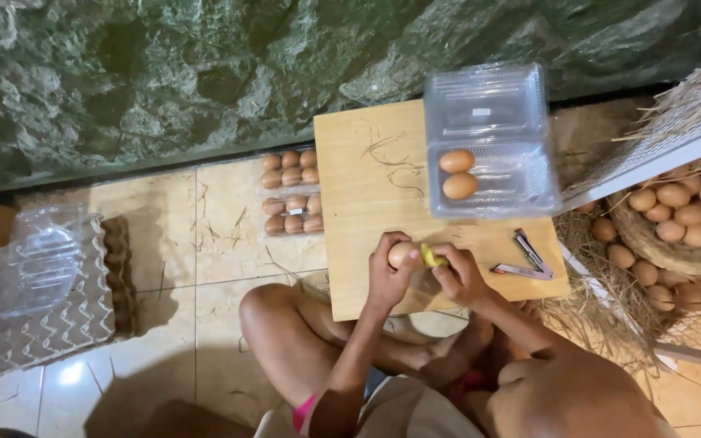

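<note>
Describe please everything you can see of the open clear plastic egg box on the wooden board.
The clear plastic egg box lies open at the far right corner of the pale wooden board, its hinged lid folded back toward the green stone wall. It looks thin, glossy and moulded into cups. Two brown eggs sit in the left cups of the tray; the other cups look empty. No hands touch it.

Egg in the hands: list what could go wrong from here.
1. The left hand holds the egg in the air while the right hand rubs it with a yellow pad; hard pressure might crack it.
2. A slip could drop it onto the wooden board.
</note>
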